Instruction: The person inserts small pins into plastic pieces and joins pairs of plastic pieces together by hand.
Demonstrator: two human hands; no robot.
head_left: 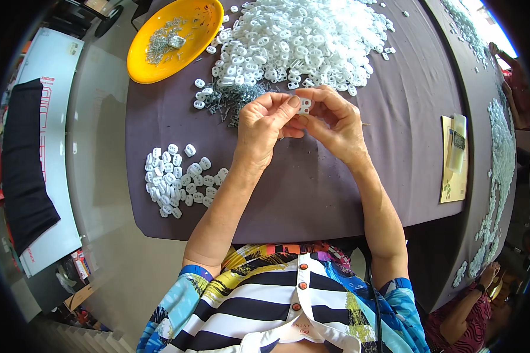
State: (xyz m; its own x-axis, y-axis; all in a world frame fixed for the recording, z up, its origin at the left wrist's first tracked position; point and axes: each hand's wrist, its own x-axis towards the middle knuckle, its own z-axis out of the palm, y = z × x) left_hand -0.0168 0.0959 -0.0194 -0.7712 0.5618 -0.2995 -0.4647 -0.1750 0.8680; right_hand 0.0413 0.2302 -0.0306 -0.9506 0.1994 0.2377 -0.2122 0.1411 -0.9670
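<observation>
Both my hands meet above the purple table (394,117) and pinch one small white plastic piece (304,105) between their fingertips. My left hand (265,126) grips it from the left, my right hand (335,120) from the right. Just beyond my fingers lies a scatter of small metal pins (232,103). A big heap of the same white pieces (294,41) covers the far middle of the table. A smaller, flatter group of white pieces (176,179) lies to the near left of my left forearm.
An orange dish (200,23) holding metal pins stands at the far left. A yellowish card with a small clear bag (455,159) lies at the right. Another table (500,165) strewn with white pieces curves along the right, where another person's hand (489,273) works.
</observation>
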